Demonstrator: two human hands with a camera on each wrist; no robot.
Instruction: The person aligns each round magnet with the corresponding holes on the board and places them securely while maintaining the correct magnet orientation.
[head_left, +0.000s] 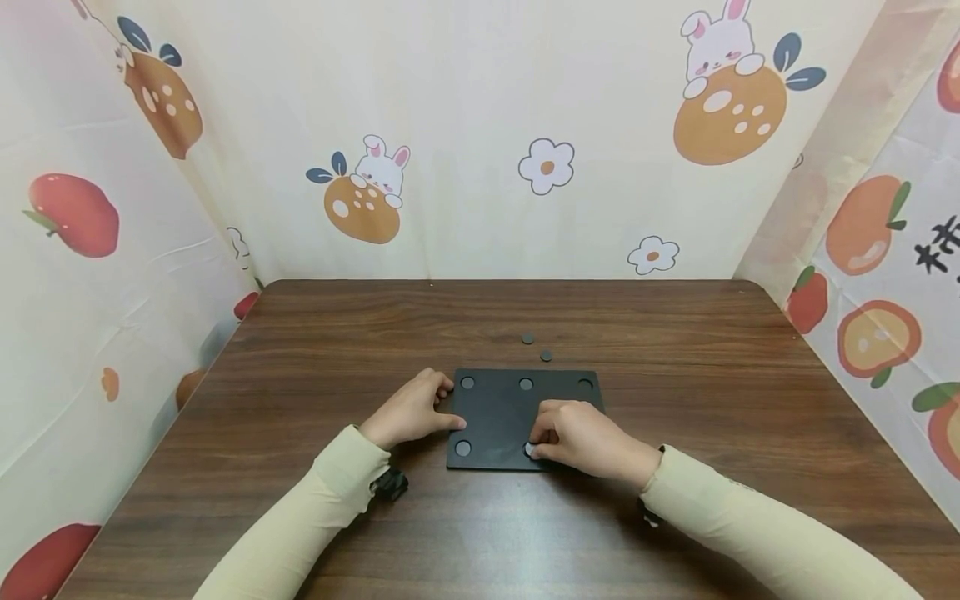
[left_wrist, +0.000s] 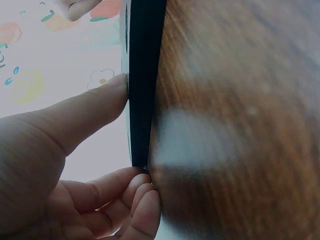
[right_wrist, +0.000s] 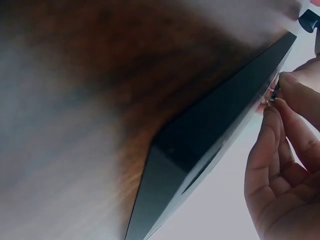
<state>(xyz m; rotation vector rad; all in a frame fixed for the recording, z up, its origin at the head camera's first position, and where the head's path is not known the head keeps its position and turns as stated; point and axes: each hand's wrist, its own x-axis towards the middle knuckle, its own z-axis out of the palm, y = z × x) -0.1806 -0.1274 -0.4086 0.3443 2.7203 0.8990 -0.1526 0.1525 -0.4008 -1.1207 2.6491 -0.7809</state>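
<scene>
A flat black rectangular board (head_left: 495, 417) with round recesses lies on the table. My left hand (head_left: 416, 410) holds its left side, the thumb on the top face and the other fingers curled at the edge. Over the front-middle recess, my right hand (head_left: 581, 437) pinches a small round disc (right_wrist: 274, 92) between thumb and fingertips. Lighter grey round faces show in the back-left, back-middle and front-left recesses; the back-right recess (head_left: 586, 384) looks dark. The board's front-right corner is hidden behind my right hand in the head view.
Two small dark discs, a farther one (head_left: 528, 339) and a nearer one (head_left: 546, 356), lie on the brown wooden table (head_left: 360, 333) behind the board. A printed curtain (head_left: 465, 100) hangs along the table's back edge, with more at both sides.
</scene>
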